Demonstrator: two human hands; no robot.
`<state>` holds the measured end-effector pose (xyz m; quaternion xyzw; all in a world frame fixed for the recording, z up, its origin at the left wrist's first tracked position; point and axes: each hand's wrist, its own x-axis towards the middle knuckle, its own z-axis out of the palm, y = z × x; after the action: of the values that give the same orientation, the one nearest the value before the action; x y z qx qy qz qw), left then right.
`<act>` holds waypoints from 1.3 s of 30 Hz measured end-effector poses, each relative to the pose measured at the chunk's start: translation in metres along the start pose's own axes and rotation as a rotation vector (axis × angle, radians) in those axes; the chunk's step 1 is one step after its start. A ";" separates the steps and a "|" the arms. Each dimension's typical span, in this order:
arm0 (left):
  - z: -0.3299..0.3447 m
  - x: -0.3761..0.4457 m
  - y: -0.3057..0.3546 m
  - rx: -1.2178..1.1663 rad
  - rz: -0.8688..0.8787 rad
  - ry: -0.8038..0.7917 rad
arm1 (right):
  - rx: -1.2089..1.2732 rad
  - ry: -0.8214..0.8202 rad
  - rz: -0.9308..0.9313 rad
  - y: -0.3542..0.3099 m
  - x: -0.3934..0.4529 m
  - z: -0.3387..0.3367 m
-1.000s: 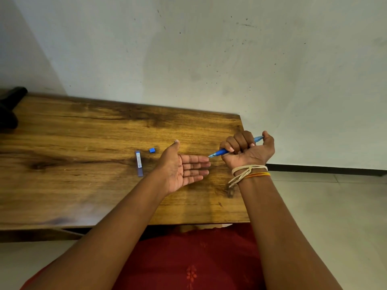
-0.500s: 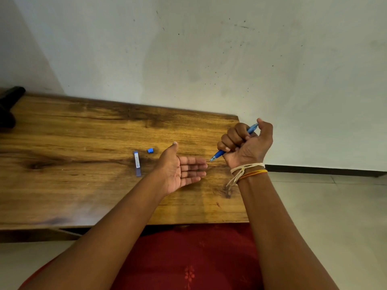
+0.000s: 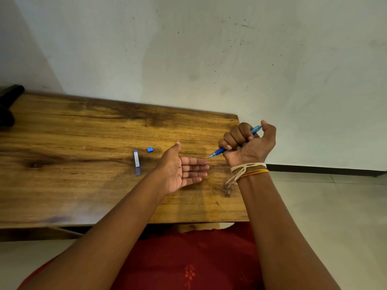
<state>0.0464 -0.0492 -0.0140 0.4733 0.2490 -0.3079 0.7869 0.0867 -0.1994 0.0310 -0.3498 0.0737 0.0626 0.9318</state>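
Note:
My right hand grips a blue pen in a fist above the right end of the wooden table, thumb near the pen's top end. The pen's tip points down and left, close to my left fingertips. My left hand lies palm up with straight fingers, holding nothing. On the table to its left lie a slim clear-blue case and a small blue cap.
A black object sits at the table's far left corner. A grey wall rises behind the table, and a tiled floor lies to the right. Red cloth covers my lap below the table's front edge.
My right hand has tilted the pen's top end upward and lifted a little. My left hand has stayed palm up in the same place.

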 end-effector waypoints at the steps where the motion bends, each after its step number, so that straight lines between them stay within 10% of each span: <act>1: 0.000 0.000 0.000 -0.001 0.001 0.001 | -0.001 0.004 0.001 0.000 0.000 0.000; 39: -0.002 0.004 -0.002 -0.056 0.016 -0.093 | 0.155 0.073 0.087 -0.001 -0.002 -0.007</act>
<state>0.0473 -0.0488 -0.0185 0.4382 0.2172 -0.3161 0.8129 0.0841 -0.2048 0.0266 -0.2753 0.1272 0.0842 0.9492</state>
